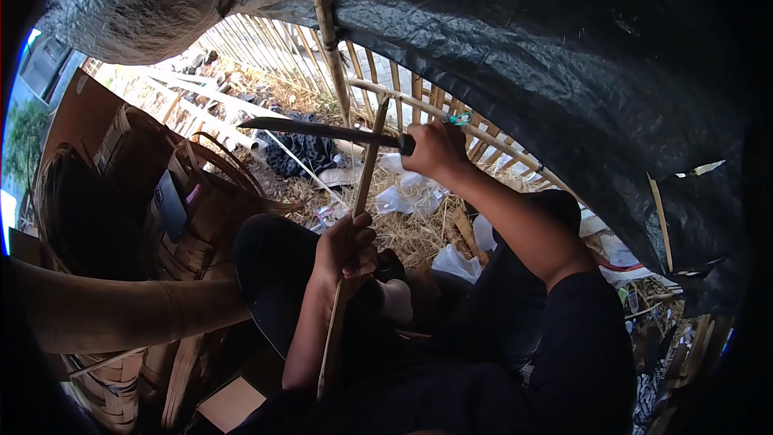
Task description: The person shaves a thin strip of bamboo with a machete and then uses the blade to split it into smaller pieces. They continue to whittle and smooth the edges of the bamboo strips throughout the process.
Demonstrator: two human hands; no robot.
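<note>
My right hand (437, 149) is wrapped round the handle of a machete (322, 130), its long dark blade pointing left. The blade crosses a bamboo strip (367, 181) near the strip's upper end. Lower down, my left hand (346, 250) grips that strip, which slants from above the blade down past my left forearm. Both hands are out over my bent knees, and the strip's lower end runs along my lap.
Woven bamboo baskets (121, 383) stand at the left, beside a thick bamboo pole (129, 314). A phone (170, 205) rests against one. Dark plastic sheeting (564, 72) hangs overhead and right. Straw, shavings and plastic bags (411, 197) litter the ground before a bamboo fence (266, 48).
</note>
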